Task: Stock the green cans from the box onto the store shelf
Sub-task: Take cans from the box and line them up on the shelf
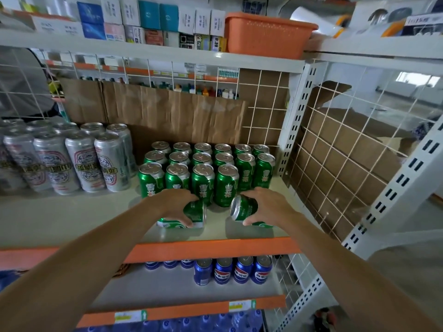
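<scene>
Head view. At centre, a pale shelf board (72, 219) with an orange front lip (215, 248) along 6 o'clock; closed at 3 o'clock by a white wire-mesh side panel (335, 164) backed with brown cardboard, and at 12 o'clock by a creased brown cardboard back sheet (167, 111); overhead, an upper white shelf (167, 52) carrying an orange plastic basket (266, 34) at 1 o'clock. Upright on the board, a block of green aluminium cans (203, 168), six wide at the back but only four in the front row; free board at 4 o'clock of that block, before the last two columns and near the mesh; more bare board in a strip between front row and lip, widening toward 8 o'clock in front of tall silver cans (72, 161) standing at 9 o'clock, just beside the green block. Under the lip, at 6 o'clock, short blue cans (235, 269) on the lower shelf.

Left hand (178, 204), fingers curled over and thumb beneath, clamped on the left-held green can (195, 213); can tipped over, lid toward 3 o'clock, just in front of the front row; contact with the board unclear. Right hand (268, 204) likewise wrapped round the right-held green can (244, 209); tilted, lid toward 9 o'clock, at the free spot by the row's right end; the two held cans apart, bare board between.
</scene>
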`<state>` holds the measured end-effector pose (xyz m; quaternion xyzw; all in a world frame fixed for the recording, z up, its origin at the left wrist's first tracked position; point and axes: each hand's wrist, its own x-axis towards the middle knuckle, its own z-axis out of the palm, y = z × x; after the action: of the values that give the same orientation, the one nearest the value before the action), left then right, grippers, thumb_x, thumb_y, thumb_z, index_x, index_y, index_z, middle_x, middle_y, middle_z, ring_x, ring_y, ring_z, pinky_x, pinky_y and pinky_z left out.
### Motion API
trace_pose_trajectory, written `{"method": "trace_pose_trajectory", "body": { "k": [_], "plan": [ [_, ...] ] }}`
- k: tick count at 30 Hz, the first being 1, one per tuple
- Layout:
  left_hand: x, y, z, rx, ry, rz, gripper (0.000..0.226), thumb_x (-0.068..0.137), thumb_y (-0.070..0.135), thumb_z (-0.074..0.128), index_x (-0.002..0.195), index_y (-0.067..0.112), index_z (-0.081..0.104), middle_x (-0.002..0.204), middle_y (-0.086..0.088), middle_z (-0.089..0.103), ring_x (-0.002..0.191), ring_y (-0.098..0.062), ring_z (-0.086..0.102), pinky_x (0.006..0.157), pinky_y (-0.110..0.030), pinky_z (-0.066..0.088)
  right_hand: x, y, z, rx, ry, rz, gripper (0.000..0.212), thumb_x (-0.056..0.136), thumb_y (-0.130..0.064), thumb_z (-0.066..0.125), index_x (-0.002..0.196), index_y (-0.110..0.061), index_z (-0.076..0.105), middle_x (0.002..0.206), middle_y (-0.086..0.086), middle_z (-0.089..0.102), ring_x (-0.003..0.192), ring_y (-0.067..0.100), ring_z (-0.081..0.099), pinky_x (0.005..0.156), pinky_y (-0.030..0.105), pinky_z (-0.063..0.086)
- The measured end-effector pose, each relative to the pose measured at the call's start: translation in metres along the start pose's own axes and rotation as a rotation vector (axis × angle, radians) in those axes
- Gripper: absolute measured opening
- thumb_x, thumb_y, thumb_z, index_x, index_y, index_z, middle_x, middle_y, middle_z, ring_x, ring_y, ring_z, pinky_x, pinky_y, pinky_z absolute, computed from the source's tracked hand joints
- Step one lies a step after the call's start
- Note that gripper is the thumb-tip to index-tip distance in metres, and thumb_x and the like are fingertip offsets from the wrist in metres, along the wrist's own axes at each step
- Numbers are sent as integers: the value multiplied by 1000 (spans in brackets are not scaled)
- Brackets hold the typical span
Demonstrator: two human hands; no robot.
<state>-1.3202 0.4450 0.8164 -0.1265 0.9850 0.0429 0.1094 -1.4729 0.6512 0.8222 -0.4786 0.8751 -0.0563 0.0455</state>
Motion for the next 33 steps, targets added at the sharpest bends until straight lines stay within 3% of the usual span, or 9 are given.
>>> {"method": "trace_pose_trajectory", "body": {
  "k": [7, 10, 14, 19, 22, 24, 27, 30, 33],
  "plan": [
    [-6, 5, 1, -54, 139, 86, 72, 85, 43, 62, 146, 26, 26, 148, 1, 30, 133, -18, 34, 104, -32, 33, -4, -12, -1, 118, 65, -15, 86, 65, -45, 81, 140, -26, 43, 128, 1, 55, 116, 21, 52, 94, 35, 44],
    [-7, 14, -2, -287, 238, 94, 72, 82, 45, 65, 143, 28, 31, 148, 4, 32, 134, -15, 34, 107, -30, 32, -5, -18, -3, 139, 98, -50, 87, 65, -47, 80, 140, -25, 43, 126, 1, 56, 115, 20, 53, 94, 38, 45],
    [-5, 37, -11, -757, 260, 68, 75, 78, 43, 70, 141, 22, 35, 129, 4, 50, 112, -11, 51, 92, -25, 45, -6, -29, -6, 145, 174, -108, 86, 64, -52, 78, 139, -27, 44, 124, -2, 57, 114, 17, 54, 90, 34, 46],
    [4, 47, -8, -853, 287, 8, 52, 74, 44, 73, 118, 24, 54, 107, 6, 58, 95, -11, 56, 73, -20, 43, -3, -40, -11, 175, 231, -136, 88, 62, -53, 80, 139, -27, 46, 127, -4, 56, 116, 16, 53, 88, 33, 44],
    [8, 49, -8, -921, 360, -27, 40, 71, 40, 77, 99, 17, 59, 92, 0, 60, 82, -15, 54, 66, -24, 40, -3, -44, -17, 188, 277, -143, 85, 63, -50, 80, 138, -27, 47, 126, -4, 57, 114, 16, 53, 85, 30, 42],
    [7, 51, -9, -963, 385, -23, 53, 60, 48, 78, 94, 11, 63, 89, -10, 62, 77, -17, 54, 66, -27, 40, -5, -45, -19, 205, 280, -152, 85, 65, -49, 80, 139, -27, 45, 126, -3, 56, 114, 16, 53, 83, 28, 41],
    [5, 50, -9, -1018, 413, -27, 67, 45, 61, 70, 91, 12, 65, 87, -11, 65, 78, -23, 59, 68, -30, 44, -7, -39, -16, 304, 256, -147, 89, 67, -47, 79, 143, -28, 37, 132, -2, 51, 121, 17, 49, 93, 29, 41],
    [2, 46, -7, -1085, 420, -48, 49, 59, 48, 79, 79, 8, 58, 70, -5, 54, 66, -17, 51, 62, -30, 41, -12, -29, -14, 476, 241, -65, 95, 63, -51, 76, 144, -25, 34, 138, -3, 45, 125, 14, 44, 102, 31, 38],
    [0, 40, -7, -1188, 426, -45, 65, 53, 58, 75, 85, 4, 57, 84, -17, 56, 80, -23, 56, 81, -49, 49, -18, -21, -12, 795, 213, 4, 103, 54, -55, 72, 143, -20, 35, 132, -6, 48, 117, 7, 49, 95, 17, 41]
  ]
}}
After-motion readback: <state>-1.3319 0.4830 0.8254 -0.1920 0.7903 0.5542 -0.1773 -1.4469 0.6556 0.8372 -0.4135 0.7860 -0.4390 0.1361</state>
